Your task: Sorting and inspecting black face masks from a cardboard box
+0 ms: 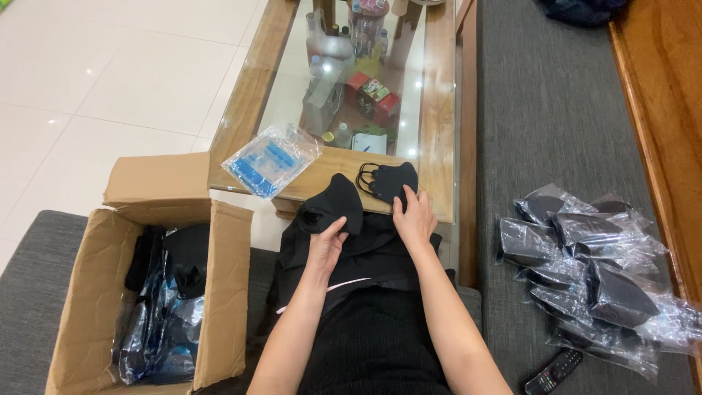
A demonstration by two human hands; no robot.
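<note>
My left hand (326, 242) grips a folded black face mask (334, 204) over my lap, thumb on its lower edge. To its right, my right hand (414, 218) rests on a small stack of black masks (387, 180) with ear loops, lying on the near edge of the glass-topped wooden table (439, 110). A stack of clear plastic bags with blue print (270, 159) lies on the table's near left corner.
An open cardboard box (227, 292) with black masks and plastic wrappers stands on the grey sofa at my left. Several bagged black masks (592, 278) are piled on the grey cushion at right, a remote control (553, 371) near them. Bottles and a red box sit under the glass.
</note>
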